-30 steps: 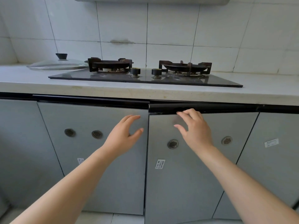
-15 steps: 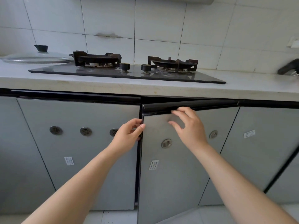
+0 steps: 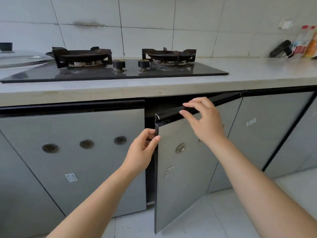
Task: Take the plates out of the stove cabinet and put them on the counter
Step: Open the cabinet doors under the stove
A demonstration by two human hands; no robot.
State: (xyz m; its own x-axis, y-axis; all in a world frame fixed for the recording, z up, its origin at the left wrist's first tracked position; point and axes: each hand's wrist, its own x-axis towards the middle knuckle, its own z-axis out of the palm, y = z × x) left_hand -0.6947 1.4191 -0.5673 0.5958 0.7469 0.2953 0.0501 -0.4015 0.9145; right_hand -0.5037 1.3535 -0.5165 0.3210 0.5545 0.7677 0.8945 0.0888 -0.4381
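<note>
Under the gas stove point(image 3: 120, 69) the right grey cabinet door point(image 3: 185, 169) stands partly ajar, swung out toward me. My left hand point(image 3: 142, 152) grips its free left edge, fingers curled behind it. My right hand point(image 3: 204, 121) holds the black strip along the door's top edge between thumb and fingers. The gap point(image 3: 150, 169) shows only darkness; no plates are visible. The left cabinet door point(image 3: 77, 160) is closed. The pale counter point(image 3: 257, 73) runs above the cabinets.
A glass pot lid point(image 3: 18, 55) lies on the counter at the far left. Bottles and a black object point(image 3: 281, 48) stand at the far right by the tiled wall. More grey doors point(image 3: 267, 131) continue to the right. White floor tiles point(image 3: 214, 217) lie below.
The right door has swung further out from nearly closed. My left hand moved from in front of the left door onto the door's free edge. The view shifted right.
</note>
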